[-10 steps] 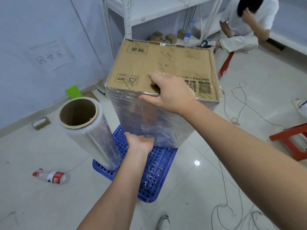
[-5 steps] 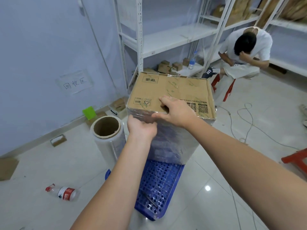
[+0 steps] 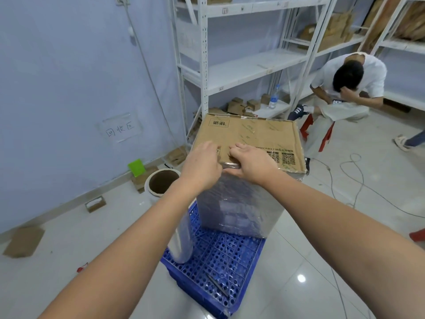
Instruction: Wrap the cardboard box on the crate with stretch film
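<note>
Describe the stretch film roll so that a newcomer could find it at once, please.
Find the blue crate on the floor. At its left edge stands the stretch film roll, beside the cardboard box: clear, shiny, with a brown cardboard core.
</note>
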Tool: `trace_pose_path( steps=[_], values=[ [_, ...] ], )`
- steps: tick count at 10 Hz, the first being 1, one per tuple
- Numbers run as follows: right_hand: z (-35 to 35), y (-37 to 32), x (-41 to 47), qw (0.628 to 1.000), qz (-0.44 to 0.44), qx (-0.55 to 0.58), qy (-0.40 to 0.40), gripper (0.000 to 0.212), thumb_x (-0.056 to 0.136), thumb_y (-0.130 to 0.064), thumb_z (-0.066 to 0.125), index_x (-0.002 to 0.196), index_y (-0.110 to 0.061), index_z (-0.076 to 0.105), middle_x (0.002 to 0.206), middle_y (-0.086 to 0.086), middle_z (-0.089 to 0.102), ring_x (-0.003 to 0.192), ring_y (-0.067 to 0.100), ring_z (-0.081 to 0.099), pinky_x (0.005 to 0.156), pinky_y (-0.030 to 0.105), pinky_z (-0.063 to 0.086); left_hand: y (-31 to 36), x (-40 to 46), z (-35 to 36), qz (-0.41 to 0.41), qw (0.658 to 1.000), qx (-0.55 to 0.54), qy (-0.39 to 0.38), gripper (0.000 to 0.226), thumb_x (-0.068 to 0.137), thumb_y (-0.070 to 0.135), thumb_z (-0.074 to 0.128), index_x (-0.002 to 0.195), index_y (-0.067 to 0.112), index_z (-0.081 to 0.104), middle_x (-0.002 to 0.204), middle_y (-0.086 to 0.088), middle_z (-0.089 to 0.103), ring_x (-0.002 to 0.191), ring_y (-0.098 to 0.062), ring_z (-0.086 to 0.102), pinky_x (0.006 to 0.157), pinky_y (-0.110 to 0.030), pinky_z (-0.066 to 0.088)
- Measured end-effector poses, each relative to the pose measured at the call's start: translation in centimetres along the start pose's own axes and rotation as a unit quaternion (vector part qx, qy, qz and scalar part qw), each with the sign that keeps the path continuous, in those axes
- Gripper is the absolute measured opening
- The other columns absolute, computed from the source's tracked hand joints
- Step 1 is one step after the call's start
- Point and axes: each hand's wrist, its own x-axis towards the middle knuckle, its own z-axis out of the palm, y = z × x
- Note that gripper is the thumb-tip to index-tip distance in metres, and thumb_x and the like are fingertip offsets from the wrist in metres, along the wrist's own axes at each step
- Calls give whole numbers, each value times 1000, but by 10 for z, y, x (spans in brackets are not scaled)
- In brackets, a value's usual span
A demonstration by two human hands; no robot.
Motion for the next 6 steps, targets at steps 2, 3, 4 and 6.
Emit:
trace_pose_path(
  steps=[2, 3, 4, 6],
  values=[
    [1, 1, -1, 1000, 20, 7, -19, 58, 87, -73, 32, 106, -23, 54, 116, -1, 55, 106, 22, 57, 78, 43, 54, -2, 9, 28, 74, 980, 182, -25, 54, 95, 52, 63, 135, 17, 53, 135, -3, 56, 122, -22, 56, 98, -40, 48],
    [-6, 1, 1, 997, 26, 19, -67, 67, 88, -71, 25, 118, -19, 56, 124, 3, 56, 113, 24, 55, 86, 45, 52, -4, 13, 26, 84, 974, 213, 2, 33, 104, 44, 52, 125, 19, 56, 124, -2, 62, 108, -23, 63, 76, -36, 45],
    [-15, 1, -11, 996, -10, -15, -87, 51, 98, -46, 43, 138, -15, 49, 131, 5, 54, 121, 24, 47, 102, 41, 42, -7, 16, 20, 79, 972, 217, -29, 26, 106, 38, 51, 122, 18, 55, 120, -2, 61, 106, -25, 64, 72, -36, 40],
    [-37, -9, -82, 985, 79, 152, 26, 54, 97, -32, 57, 148, -23, 43, 156, -4, 36, 147, 14, 24, 120, 42, 25, -8, 18, 14, 112, 977, 172, -63, 33, 101, 32, 54, 131, 19, 53, 130, -2, 55, 118, -23, 56, 93, -40, 49]
  ],
)
